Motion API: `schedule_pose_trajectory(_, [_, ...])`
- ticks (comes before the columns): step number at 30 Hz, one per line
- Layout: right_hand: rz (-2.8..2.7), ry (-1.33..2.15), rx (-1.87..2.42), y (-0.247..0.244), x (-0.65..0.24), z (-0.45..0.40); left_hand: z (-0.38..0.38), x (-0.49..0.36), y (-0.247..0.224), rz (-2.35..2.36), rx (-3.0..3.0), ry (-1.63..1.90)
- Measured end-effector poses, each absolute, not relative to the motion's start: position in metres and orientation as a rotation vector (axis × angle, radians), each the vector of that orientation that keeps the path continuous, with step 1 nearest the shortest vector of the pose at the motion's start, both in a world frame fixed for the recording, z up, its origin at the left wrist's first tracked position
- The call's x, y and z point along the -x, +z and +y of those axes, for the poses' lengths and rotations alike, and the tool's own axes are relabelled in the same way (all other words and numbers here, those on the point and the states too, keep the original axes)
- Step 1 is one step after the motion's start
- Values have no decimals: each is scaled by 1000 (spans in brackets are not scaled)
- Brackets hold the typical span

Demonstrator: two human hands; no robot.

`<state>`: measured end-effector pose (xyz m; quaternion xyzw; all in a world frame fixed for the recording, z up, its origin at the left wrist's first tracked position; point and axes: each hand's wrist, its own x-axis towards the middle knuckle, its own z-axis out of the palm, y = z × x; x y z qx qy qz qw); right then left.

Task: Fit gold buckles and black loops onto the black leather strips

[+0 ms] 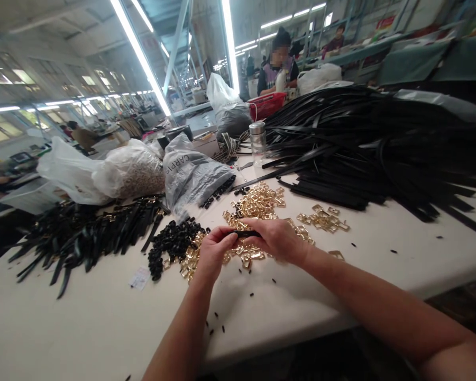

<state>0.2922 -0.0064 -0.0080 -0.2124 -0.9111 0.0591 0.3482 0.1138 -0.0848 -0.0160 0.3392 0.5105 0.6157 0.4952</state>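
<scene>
A short black strap piece [246,233] is stretched level between my two hands, above a heap of gold-coloured buckles [257,200]. My left hand [217,247] pinches its left end between thumb and fingers. The right end is gripped by my right hand [280,239], with the fingers closed on it. Just left of my hands lies a pile of small black loops [170,241], partly mixed with gold buckles. Some more gold buckles [325,218] sit to the right of my right hand.
Long black straps [341,148] cover the table's right back. Shorter straps with buckles [91,227] lie at left. Behind are a grey plastic bag [192,172], a filled clear bag [130,169] and a glass jar [257,145]. A person [278,66] sits beyond the table [83,328].
</scene>
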Motion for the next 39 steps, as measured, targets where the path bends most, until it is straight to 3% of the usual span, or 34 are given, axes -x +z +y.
schedule_pose_trajectory(10, [-2416, 256, 415, -9, -294, -6, -88, -120, -15, 1316, -964, 1392])
schedule_pose_trajectory(27, [-2447, -21, 379, 1, -304, 4, -85, -114, -16, 1405, -1060, 1379])
schedule_pose_trajectory(33, [-2139, 21, 640, 5, -317, 26, -3, -69, 6, 1628, -1373, 1146])
schedule_pose_trajectory(39, [-2174, 27, 602, -4, -314, 30, 112, -79, -3, 1824, -2302, 670])
